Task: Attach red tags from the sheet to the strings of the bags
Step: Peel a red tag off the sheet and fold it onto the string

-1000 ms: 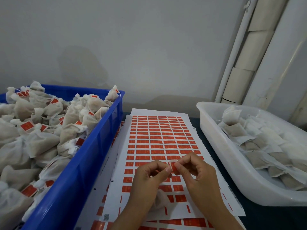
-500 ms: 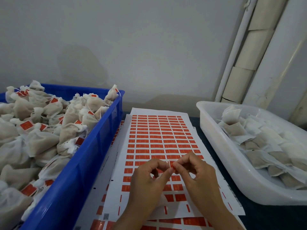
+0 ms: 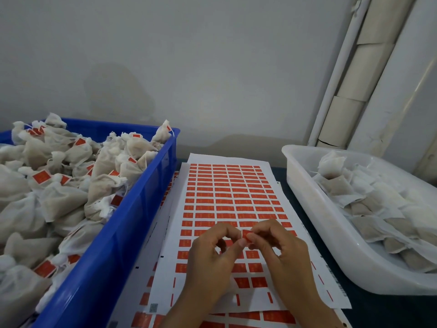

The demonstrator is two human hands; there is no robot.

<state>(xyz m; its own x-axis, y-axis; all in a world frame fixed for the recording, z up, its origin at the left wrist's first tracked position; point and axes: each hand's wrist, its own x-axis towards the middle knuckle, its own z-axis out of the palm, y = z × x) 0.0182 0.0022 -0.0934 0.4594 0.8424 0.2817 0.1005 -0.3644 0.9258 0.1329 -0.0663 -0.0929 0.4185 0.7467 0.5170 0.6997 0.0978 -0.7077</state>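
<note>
Both of my hands meet above the near half of the sheet (image 3: pixel 227 192), and the grip is narrow: my right hand (image 3: pixel 281 252) pinches a small red tag (image 3: pixel 246 233) between thumb and forefinger, while my left hand (image 3: pixel 212 259) has its thumb and forefinger curled in so that the fingertips (image 3: pixel 241 243) touch the tag's lower left edge. Whether a string runs through that pinch I cannot tell; it is too fine to make out between my fingers. My other fingers on both hands are loosely curled under. That tag sits right at the meeting point of the two hands, raised just off the sheet, which lies flat on the counter (image 3: pixel 369 313) with rows of red tags filling its far part and bare white gaps in the rows nearest me. More sheets (image 3: pixel 212 320) lie beneath it, their edges showing at the left and at the bottom. To my left stands a blue crate (image 3: pixel 132 223) heaped with drawn-up bags (image 3: pixel 56 202), many with a red tag showing among them; its long wall runs just beside the sheet's left edge. To my right, a white tub (image 3: pixel 314 221) holds flatter bags (image 3: pixel 369 209) with no red on them that I can see, its near wall close to the sheet's right edge. Behind everything rises a pale wall (image 3: pixel 189 67), with a white pipe (image 3: pixel 335 74) running up at the right.
</note>
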